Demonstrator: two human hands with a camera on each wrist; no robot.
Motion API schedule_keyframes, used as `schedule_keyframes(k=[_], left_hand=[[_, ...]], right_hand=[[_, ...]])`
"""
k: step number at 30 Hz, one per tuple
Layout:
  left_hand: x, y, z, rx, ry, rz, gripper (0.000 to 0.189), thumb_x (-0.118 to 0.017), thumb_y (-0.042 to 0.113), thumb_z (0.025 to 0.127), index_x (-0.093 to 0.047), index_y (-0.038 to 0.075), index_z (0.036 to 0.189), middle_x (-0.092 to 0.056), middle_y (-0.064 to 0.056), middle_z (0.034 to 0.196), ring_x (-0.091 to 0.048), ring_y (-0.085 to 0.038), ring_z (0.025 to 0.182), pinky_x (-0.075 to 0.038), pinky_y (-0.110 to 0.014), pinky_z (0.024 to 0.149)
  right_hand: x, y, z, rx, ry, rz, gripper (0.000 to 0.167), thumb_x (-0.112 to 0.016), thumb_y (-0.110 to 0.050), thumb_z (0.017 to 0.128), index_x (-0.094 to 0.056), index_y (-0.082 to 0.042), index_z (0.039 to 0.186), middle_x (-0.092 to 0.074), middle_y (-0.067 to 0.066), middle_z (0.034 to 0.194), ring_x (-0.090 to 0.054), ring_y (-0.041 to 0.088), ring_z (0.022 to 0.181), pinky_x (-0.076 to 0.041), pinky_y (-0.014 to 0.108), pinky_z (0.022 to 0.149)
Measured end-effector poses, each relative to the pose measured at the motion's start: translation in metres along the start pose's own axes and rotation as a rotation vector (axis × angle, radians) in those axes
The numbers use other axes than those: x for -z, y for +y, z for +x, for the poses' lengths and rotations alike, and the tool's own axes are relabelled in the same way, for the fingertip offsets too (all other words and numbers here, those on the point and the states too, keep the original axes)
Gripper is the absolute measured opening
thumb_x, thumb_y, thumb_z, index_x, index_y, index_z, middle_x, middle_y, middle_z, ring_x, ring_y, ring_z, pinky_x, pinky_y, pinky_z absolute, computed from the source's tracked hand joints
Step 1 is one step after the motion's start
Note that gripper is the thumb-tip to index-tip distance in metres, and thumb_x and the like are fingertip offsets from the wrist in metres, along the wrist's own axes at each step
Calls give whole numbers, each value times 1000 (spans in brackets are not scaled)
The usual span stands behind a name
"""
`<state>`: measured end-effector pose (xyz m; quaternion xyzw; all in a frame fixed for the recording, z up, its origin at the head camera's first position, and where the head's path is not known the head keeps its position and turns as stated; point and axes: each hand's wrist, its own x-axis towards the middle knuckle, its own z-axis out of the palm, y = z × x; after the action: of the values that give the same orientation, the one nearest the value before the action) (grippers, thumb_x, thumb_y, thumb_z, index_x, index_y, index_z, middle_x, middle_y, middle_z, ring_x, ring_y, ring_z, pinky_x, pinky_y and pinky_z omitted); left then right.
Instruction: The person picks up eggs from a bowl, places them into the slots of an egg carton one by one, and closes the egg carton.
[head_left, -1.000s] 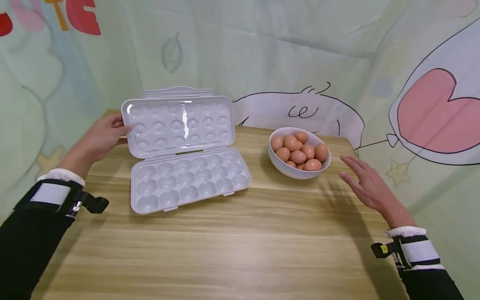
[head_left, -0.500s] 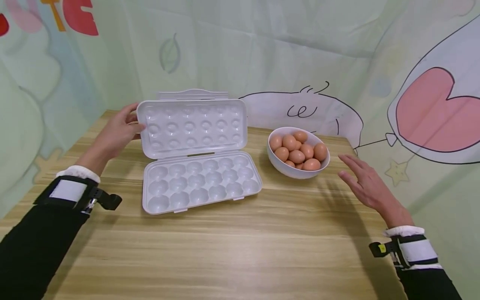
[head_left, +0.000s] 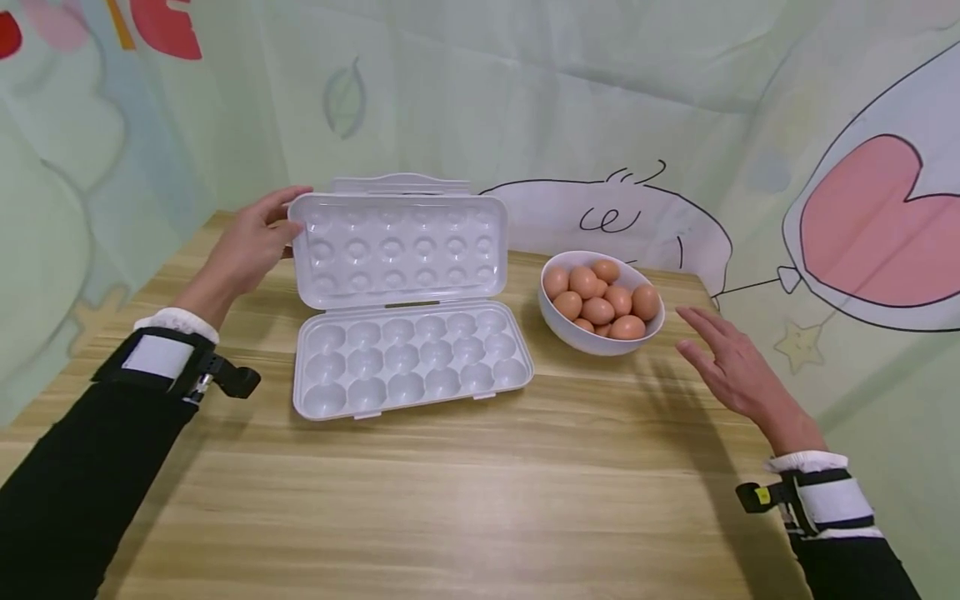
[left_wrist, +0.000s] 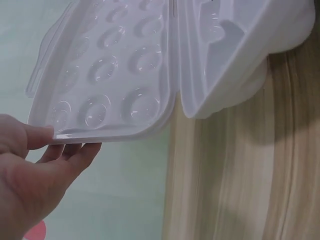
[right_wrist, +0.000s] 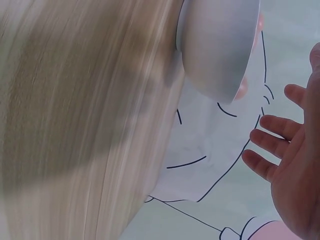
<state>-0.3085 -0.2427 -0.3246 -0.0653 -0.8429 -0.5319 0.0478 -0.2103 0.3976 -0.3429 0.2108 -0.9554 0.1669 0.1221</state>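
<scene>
A white plastic egg tray (head_left: 412,358) lies on the table with its lid (head_left: 401,250) raised toward the back; its round hollows hold nothing. My left hand (head_left: 255,242) pinches the lid's left edge, thumb on the inner face and fingers behind, as the left wrist view also shows at the lid (left_wrist: 107,70). To the right of the tray stands a white bowl (head_left: 585,340) heaped with brown eggs (head_left: 597,311). My right hand (head_left: 731,367) hovers just right of the bowl, fingers extended and apart from it, holding nothing.
The wood-grain table (head_left: 480,500) stretches toward me in front of the tray and bowl. Behind it hangs a pale green printed curtain (head_left: 420,100), close to the table's back edge. Both wrists carry strapped-on cameras.
My left hand has moved to the right, and the opened egg tray has slid to the right with it, closer to the bowl. The right hand and bowl have stayed nearly still.
</scene>
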Motion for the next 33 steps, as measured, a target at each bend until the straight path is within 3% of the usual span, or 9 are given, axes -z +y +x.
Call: schedule_keyframes(k=[7,22,28,33], left_hand=[[-9,8,2,-51,-23,-34,56,-43,7,110,-37,27,162,-43,-18,152,-55,-27,117,-55,-22,85],[-19,22,5,-91,-74,-24,52,-46,3,109,-44,19,158,-45,-14,152,-50,-30,130,-52,-23,88],[-19,26,4,-114,-89,-7,53,-44,1,108,-45,20,158,-42,-12,156,-51,-32,129,-52,-20,85],[-19,27,0,-126,-97,-9,53,-43,0,109,-45,20,158,-41,-12,157,-51,-34,129,-52,-20,86]], right_hand=[[0,-4,3,8,-5,4,55,-52,-31,110,-40,-8,158,-37,30,157,-35,56,139,-29,73,107],[3,-12,17,30,7,-11,54,-53,-33,110,-43,-9,157,-39,26,157,-35,53,141,-29,73,108],[3,-16,30,67,13,-18,55,-54,-34,109,-43,-8,157,-41,25,157,-37,52,140,-30,71,109],[4,-25,45,46,-14,-32,59,-57,-37,108,-43,-8,157,-42,25,157,-35,50,143,-29,70,111]])
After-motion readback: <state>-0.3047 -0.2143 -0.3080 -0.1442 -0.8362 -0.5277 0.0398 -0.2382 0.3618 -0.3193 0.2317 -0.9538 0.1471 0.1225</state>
